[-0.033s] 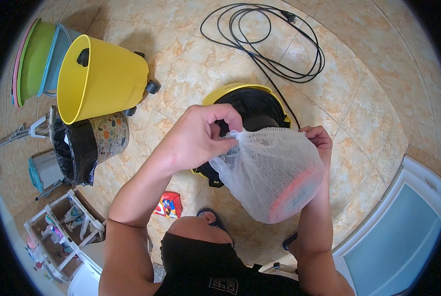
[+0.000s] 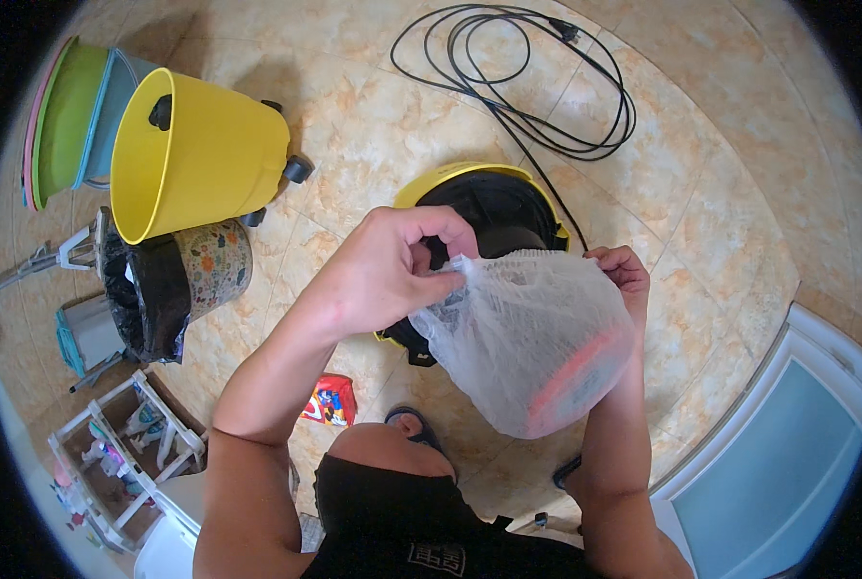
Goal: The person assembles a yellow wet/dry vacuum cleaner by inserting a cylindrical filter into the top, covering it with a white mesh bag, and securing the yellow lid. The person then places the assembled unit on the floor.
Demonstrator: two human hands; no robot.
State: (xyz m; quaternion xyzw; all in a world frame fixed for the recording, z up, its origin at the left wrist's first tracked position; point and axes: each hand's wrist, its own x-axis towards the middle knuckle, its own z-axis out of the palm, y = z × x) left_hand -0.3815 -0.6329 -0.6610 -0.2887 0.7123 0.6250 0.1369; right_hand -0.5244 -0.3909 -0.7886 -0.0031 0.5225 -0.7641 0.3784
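A thin white mesh cover (image 2: 508, 333) with a gathered elastic edge is stretched between my hands. Inside it, at the lower right, a round thing with a red rim (image 2: 576, 376) shows through the fabric; its kind is hard to tell. My left hand (image 2: 388, 261) pinches the cover's left edge between thumb and fingers. At the right end of the gathered edge, my right hand (image 2: 624, 275) grips the fabric, its lower part hidden behind the cover. Beneath them a yellow and black machine head (image 2: 470, 179), open side up, lies on the floor, partly hidden.
A black cable (image 2: 508, 106) lies coiled on the tiles beyond the machine head. To the left stand a tipped yellow drum with casters (image 2: 204, 154), coloured basins (image 2: 69, 125), a lined bin (image 2: 219, 270) and a white rack (image 2: 122, 434). A red packet (image 2: 332, 400) lies near my foot.
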